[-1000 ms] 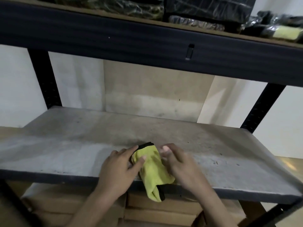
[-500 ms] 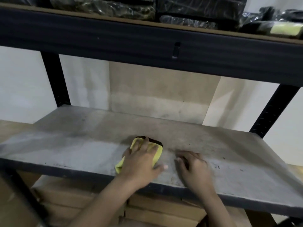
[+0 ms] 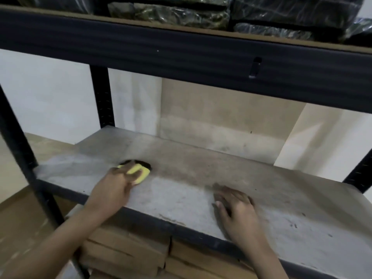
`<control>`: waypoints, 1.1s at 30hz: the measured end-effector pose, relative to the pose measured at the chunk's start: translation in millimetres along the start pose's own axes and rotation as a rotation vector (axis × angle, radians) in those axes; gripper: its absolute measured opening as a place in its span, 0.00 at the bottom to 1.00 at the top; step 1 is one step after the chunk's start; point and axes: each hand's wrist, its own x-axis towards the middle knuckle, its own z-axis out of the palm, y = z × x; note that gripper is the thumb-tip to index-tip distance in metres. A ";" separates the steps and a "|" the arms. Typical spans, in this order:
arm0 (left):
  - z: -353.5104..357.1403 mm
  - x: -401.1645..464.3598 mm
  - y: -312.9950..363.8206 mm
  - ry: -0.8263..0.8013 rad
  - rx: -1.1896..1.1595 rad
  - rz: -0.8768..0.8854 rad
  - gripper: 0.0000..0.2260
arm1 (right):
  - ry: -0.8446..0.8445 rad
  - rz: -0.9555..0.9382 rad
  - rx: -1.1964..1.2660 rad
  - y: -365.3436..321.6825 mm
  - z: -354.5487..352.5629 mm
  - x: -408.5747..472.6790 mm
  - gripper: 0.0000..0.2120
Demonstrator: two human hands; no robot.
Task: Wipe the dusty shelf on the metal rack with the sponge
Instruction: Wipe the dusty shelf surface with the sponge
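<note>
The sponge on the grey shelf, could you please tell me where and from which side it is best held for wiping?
Best held from above, palm down, probably: the sponge lies flat on the shelf, so its broad yellow top is the face to press. The left hand already covers it that way, fingers spread over the top. The right hand rests flat on the shelf, apart from it.

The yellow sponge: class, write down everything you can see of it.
The yellow sponge looks soft, with a black edge along its far side. It lies flat on the dusty grey shelf board, towards the left. The left hand presses on it from above, fingers covering its near part. The picture is blurred, so finer detail cannot be told.
</note>
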 end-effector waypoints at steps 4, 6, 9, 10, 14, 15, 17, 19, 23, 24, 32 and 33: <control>-8.3 0.4 41.3 0.139 -0.245 0.065 0.18 | -0.082 -0.058 -0.050 -17.7 9.8 10.6 0.23; 10.6 -8.2 86.6 -0.031 -0.235 0.186 0.21 | -0.074 -0.060 -0.045 -20.1 16.1 12.0 0.25; 40.6 -20.6 116.5 -0.184 0.036 0.217 0.24 | -0.049 -0.045 -0.008 -18.0 25.4 12.9 0.28; 43.9 -21.6 113.1 -0.205 0.056 0.204 0.22 | -0.052 -0.037 -0.013 -17.9 26.0 12.7 0.29; 31.6 -16.9 80.1 -0.181 0.019 0.184 0.22 | -0.074 -0.001 -0.012 -25.0 19.0 12.0 0.21; 26.5 -14.0 66.9 -0.184 0.049 0.167 0.24 | -0.076 0.000 -0.008 -25.8 18.1 11.4 0.20; 13.2 -7.1 24.4 -0.191 0.117 0.059 0.22 | -0.074 0.009 0.000 -25.0 17.2 11.3 0.19; -5.0 -2.6 -29.2 -0.144 0.181 -0.108 0.17 | -0.083 0.016 -0.002 -25.1 18.9 12.0 0.19; -31.3 6.7 -101.0 0.011 0.270 -0.452 0.13 | -0.083 0.044 0.015 -27.1 17.7 13.1 0.18; -33.9 8.6 -100.1 0.039 0.262 -0.479 0.12 | -0.097 0.054 0.019 -28.1 16.7 12.7 0.18; -0.2 -15.9 17.9 -0.200 -0.011 0.214 0.19 | 0.001 0.012 -0.030 -51.1 21.6 18.5 0.32; 3.8 -18.4 15.5 -0.241 -0.033 0.228 0.21 | 0.009 0.000 -0.025 -56.5 26.7 20.2 0.33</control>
